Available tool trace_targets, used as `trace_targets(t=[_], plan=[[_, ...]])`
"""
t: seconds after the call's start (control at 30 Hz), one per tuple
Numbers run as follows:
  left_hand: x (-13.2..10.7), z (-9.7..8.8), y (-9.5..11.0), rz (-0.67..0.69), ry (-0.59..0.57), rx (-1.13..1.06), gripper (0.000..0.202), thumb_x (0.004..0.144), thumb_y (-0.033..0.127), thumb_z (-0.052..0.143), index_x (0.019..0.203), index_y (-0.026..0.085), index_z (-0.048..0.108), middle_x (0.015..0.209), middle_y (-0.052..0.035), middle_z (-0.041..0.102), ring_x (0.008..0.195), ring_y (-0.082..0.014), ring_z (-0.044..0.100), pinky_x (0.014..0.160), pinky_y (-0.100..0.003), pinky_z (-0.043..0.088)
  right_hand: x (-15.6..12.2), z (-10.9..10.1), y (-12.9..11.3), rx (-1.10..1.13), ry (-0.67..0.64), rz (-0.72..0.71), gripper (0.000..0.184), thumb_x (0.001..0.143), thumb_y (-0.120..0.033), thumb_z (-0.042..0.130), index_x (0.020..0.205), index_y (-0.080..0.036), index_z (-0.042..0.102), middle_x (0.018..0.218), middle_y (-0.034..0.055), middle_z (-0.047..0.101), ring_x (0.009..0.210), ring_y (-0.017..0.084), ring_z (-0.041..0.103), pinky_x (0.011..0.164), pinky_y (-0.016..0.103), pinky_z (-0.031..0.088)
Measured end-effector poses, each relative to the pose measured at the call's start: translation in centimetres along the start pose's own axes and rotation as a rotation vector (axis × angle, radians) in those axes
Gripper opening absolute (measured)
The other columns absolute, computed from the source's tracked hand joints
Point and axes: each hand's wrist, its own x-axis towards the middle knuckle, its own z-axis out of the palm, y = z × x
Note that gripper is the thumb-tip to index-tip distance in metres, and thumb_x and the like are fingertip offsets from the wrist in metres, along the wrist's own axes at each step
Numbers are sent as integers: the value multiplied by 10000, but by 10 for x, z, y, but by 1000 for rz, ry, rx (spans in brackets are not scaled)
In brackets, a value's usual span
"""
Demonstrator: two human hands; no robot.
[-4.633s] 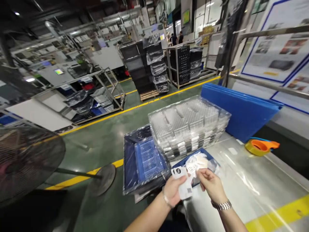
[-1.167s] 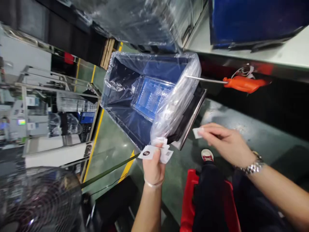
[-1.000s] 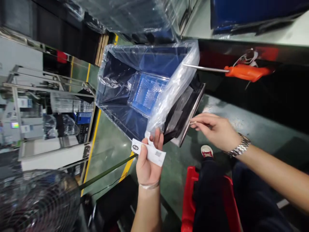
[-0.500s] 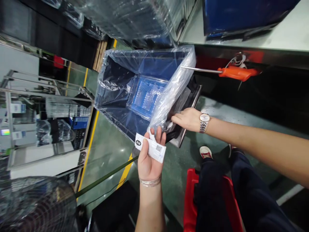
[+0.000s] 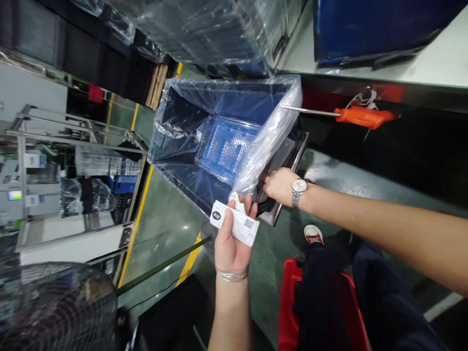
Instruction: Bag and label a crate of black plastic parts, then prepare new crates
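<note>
My left hand [image 5: 233, 239], palm up, pinches white printed paper labels [image 5: 237, 224] between thumb and fingers. A QR code and a dark round mark show on the top one. My right hand [image 5: 281, 186], with a watch on its wrist, is curled at the near end of a blue bin [image 5: 241, 92]. Its fingertips are partly hidden at the edge of a clear plastic liner [image 5: 270, 136], so what they hold cannot be made out. The liner folds over the bin's rim. At the bottom of the bin lies a blue tray [image 5: 228, 146] under clear plastic.
An orange-handled screwdriver [image 5: 365, 117] hangs at the bench edge [image 5: 409, 83], its shaft reaching over the bin's rim. Plastic-wrapped bins [image 5: 219, 34] stand behind. A fan [image 5: 58, 307] is at lower left and a red stool [image 5: 288, 302] below me.
My right hand has bent at the wrist, its fingers curling down further against the bin's end. My left hand still holds the labels. The whole view has shifted slightly.
</note>
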Motion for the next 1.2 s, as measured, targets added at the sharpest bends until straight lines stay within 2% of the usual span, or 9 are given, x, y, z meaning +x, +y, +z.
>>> trace_targets(t=[0.1, 0.27, 0.4, 0.53, 0.77, 0.9, 1.07, 1.13, 1.2], plan=[[-2, 3, 3, -22, 33, -32, 244, 912, 241, 473, 941, 203, 712, 1113, -36, 699, 1087, -211, 621, 1029, -414, 445, -11, -7, -10, 87, 77, 89, 233, 880, -148, 426, 857, -159, 658, 885, 85, 666, 765, 207, 637, 550, 294, 387], [-4, 6, 9, -24, 64, -86, 182, 834, 234, 609, 966, 149, 700, 1115, -95, 690, 1052, -224, 636, 1035, -398, 422, -40, -40, -41, 647, 497, 221, 198, 914, -337, 474, 917, -237, 646, 804, 7, 630, 687, 121, 581, 611, 250, 421], [-6, 6, 13, -35, 55, -104, 217, 784, 252, 674, 965, 133, 693, 1034, -110, 708, 967, -208, 661, 998, -367, 435, -36, -62, -68, 769, 404, 196, 155, 769, -390, 673, 777, -240, 630, 738, -19, 585, 594, 115, 519, 539, 259, 383], [-8, 7, 17, -50, 43, -106, 206, 771, 242, 689, 947, 134, 695, 1006, -86, 711, 910, -187, 668, 983, -360, 444, -21, -60, -75, 881, 291, 275, 157, 756, -305, 670, 668, -215, 576, 702, -30, 560, 587, 111, 509, 562, 263, 392], [-9, 8, 18, -66, -30, -109, 329, 838, 296, 605, 1069, 69, 661, 1078, -156, 691, 1038, -258, 636, 1043, -412, 402, -20, -53, -62, 1155, 205, 220, 274, 831, -377, 553, 627, -194, 563, 691, -14, 542, 602, 108, 499, 549, 245, 404], [-8, 8, 17, -79, 52, -139, 300, 831, 286, 612, 1054, 94, 666, 1062, -151, 701, 1019, -270, 650, 1033, -443, 414, -31, -58, -53, 1143, 224, 224, 238, 822, -402, 549, 727, -200, 632, 763, 11, 612, 569, 105, 505, 503, 244, 397], [-6, 9, 16, -52, 134, -133, 206, 862, 274, 566, 887, 128, 709, 987, -121, 729, 970, -227, 674, 1031, -416, 430, -58, -53, -16, 1275, 73, 375, 248, 810, -441, 547, 823, -202, 613, 636, -9, 608, 442, 105, 489, 393, 235, 392], [-5, 10, 15, -32, 122, -134, 254, 896, 272, 507, 867, 129, 715, 999, -117, 727, 1031, -222, 651, 1038, -393, 430, -66, -48, 8, 1097, 168, 368, 182, 828, -362, 525, 857, -207, 616, 687, 0, 630, 497, 123, 546, 460, 258, 455], [-4, 11, 13, -20, 122, -126, 297, 919, 281, 460, 867, 143, 718, 1015, -107, 724, 1070, -221, 633, 1040, -398, 431, -70, -43, 33, 779, 367, 301, 155, 848, -266, 484, 857, -205, 626, 789, 29, 660, 673, 156, 616, 628, 301, 510]])
